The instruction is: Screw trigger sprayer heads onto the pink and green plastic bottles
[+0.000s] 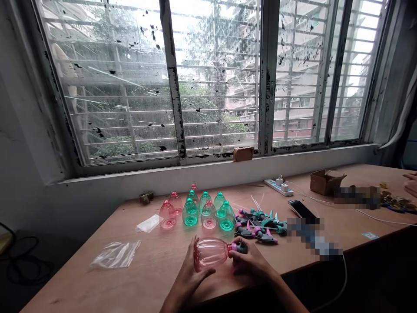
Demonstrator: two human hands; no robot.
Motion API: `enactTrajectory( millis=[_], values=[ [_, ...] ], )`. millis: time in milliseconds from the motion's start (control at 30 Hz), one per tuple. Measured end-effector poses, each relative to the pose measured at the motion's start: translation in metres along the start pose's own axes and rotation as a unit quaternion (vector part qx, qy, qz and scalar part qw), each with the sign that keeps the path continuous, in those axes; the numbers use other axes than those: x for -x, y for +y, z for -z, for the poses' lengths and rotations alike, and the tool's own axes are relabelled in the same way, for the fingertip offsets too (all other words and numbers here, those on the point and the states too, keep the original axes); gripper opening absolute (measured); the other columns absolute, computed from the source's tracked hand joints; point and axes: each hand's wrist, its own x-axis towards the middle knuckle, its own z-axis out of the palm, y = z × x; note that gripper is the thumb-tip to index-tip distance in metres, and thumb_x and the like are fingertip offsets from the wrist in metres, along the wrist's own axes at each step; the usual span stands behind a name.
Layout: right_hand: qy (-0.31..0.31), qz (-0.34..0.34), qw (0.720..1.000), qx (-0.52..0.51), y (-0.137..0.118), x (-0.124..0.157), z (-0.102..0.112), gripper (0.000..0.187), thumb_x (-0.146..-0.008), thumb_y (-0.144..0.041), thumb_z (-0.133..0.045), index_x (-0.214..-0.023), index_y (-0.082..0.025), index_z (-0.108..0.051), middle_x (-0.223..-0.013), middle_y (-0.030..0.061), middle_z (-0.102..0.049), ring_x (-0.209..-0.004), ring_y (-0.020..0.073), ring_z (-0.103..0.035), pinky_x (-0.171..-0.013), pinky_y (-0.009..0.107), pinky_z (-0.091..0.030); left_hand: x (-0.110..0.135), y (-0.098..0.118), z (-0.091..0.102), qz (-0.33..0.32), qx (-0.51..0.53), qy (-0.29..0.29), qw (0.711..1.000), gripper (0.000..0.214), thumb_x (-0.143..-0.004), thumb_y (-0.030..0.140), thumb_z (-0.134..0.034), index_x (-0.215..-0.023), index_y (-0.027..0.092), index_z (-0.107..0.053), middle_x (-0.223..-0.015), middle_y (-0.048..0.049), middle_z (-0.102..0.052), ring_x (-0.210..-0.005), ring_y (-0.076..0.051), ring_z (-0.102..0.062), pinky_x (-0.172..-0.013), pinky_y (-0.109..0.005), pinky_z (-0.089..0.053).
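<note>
A pink transparent bottle (211, 253) lies on its side near the front edge of the wooden table (156, 269). My left hand (190, 274) is wrapped round its body. My right hand (248, 261) is closed on the dark spray head (241, 248) at the bottle's neck. Behind stand several empty pink and green bottles (200, 211). To their right lies a pile of pink and green spray heads (259, 224).
Clear plastic bags (116, 254) lie at the left. A phone (301, 208), a power strip (276, 187), a cardboard box (325, 180) and cables lie at the right. A barred window (215, 78) runs behind. Another person's hand (411, 184) shows at the far right.
</note>
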Motion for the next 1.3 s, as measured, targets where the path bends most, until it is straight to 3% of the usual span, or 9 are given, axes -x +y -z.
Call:
enactTrajectory(
  millis=[200, 367, 500, 700, 867, 1033, 1100, 1200, 1300],
  values=[
    [0.002, 0.001, 1.0, -0.006, -0.003, 0.002, 0.0, 0.039, -0.072, -0.048, -0.077, -0.089, -0.019, -0.058, -0.067, -0.0018, -0.067, -0.06, 0.0172, -0.065, -0.056, 0.026, -0.05, -0.001, 0.004, 0.003, 0.033, -0.019, 0.02, 0.999, 0.08, -0.087, 0.053, -0.053, -0.149, 0.013, -0.022, -0.154, -0.0202, -0.033, -0.144, -0.035, -0.025, -0.118, -0.054, -0.019],
    [0.001, -0.002, 1.0, -0.016, -0.004, 0.004, 0.0, 0.038, -0.075, -0.049, -0.075, -0.09, -0.018, -0.058, -0.068, -0.0009, -0.068, -0.058, 0.016, -0.064, -0.056, 0.026, -0.05, 0.002, 0.011, 0.002, 0.011, -0.023, 0.007, 1.0, 0.087, -0.077, 0.042, -0.07, -0.148, 0.019, -0.025, -0.151, -0.0152, -0.038, -0.142, -0.032, -0.033, -0.117, -0.047, -0.026],
    [-0.005, -0.007, 1.0, -0.023, -0.003, 0.004, -0.001, 0.039, -0.074, -0.051, -0.075, -0.088, -0.019, -0.058, -0.067, -0.0008, -0.068, -0.057, 0.0161, -0.064, -0.055, 0.026, -0.051, 0.004, 0.016, 0.002, -0.012, -0.025, 0.013, 1.0, 0.099, -0.068, 0.037, -0.079, -0.149, 0.021, -0.024, -0.155, -0.0139, -0.03, -0.145, -0.032, -0.025, -0.12, -0.047, -0.018],
    [-0.003, -0.008, 1.0, -0.02, -0.005, 0.004, 0.0, 0.042, -0.073, -0.053, -0.076, -0.089, -0.018, -0.059, -0.068, 0.0002, -0.069, -0.059, 0.0177, -0.065, -0.054, 0.027, -0.051, 0.0, 0.014, 0.004, 0.048, 0.012, 0.017, 0.999, 0.075, -0.091, 0.053, -0.046, -0.15, 0.016, -0.018, -0.155, -0.0192, -0.033, -0.145, -0.034, -0.025, -0.118, -0.056, -0.017],
    [0.002, -0.005, 1.0, -0.024, -0.006, 0.004, 0.001, 0.042, -0.073, -0.052, -0.075, -0.091, -0.018, -0.059, -0.069, 0.0002, -0.069, -0.059, 0.0177, -0.065, -0.055, 0.028, -0.051, 0.003, 0.013, 0.003, 0.026, 0.019, -0.011, 0.999, 0.092, -0.076, 0.043, -0.07, -0.15, 0.02, -0.021, -0.156, -0.015, -0.033, -0.144, -0.032, -0.029, -0.119, -0.048, -0.023],
    [-0.009, -0.003, 1.0, -0.027, -0.008, 0.005, 0.0, 0.043, -0.072, -0.053, -0.076, -0.091, -0.018, -0.059, -0.069, 0.001, -0.07, -0.06, 0.0185, -0.066, -0.057, 0.029, -0.052, 0.005, 0.014, 0.002, 0.019, 0.026, -0.016, 0.999, 0.104, -0.067, 0.037, -0.078, -0.15, 0.018, -0.018, -0.158, -0.0168, -0.025, -0.146, -0.033, -0.021, -0.12, -0.048, -0.016],
    [-0.011, -0.004, 1.0, -0.028, -0.008, 0.004, 0.0, 0.043, -0.072, -0.053, -0.076, -0.089, -0.018, -0.059, -0.069, 0.0008, -0.069, -0.06, 0.0182, -0.065, -0.057, 0.029, -0.051, 0.003, 0.015, 0.002, 0.038, 0.045, -0.009, 0.998, 0.098, -0.074, 0.046, -0.072, -0.15, 0.015, -0.018, -0.157, -0.019, -0.026, -0.146, -0.034, -0.021, -0.12, -0.049, -0.016],
    [-0.012, -0.007, 0.999, -0.033, -0.007, 0.004, 0.001, 0.044, -0.071, -0.054, -0.077, -0.089, -0.018, -0.059, -0.069, 0.0004, -0.069, -0.06, 0.018, -0.066, -0.057, 0.029, -0.052, 0.003, 0.019, 0.003, 0.06, 0.063, 0.002, 0.996, 0.073, -0.089, 0.054, -0.049, -0.147, 0.017, -0.027, -0.154, -0.0171, -0.035, -0.145, -0.033, -0.025, -0.119, -0.052, -0.016],
    [-0.009, -0.009, 0.999, -0.037, -0.003, 0.003, 0.001, 0.043, -0.071, -0.053, -0.077, -0.089, -0.018, -0.058, -0.069, 0.0003, -0.069, -0.058, 0.0173, -0.065, -0.056, 0.029, -0.052, 0.005, 0.024, 0.004, 0.053, 0.07, -0.007, 0.996, 0.066, -0.087, 0.05, -0.056, -0.142, 0.019, -0.035, -0.151, -0.0146, -0.041, -0.14, -0.032, -0.036, -0.118, -0.049, -0.026]
  ],
)
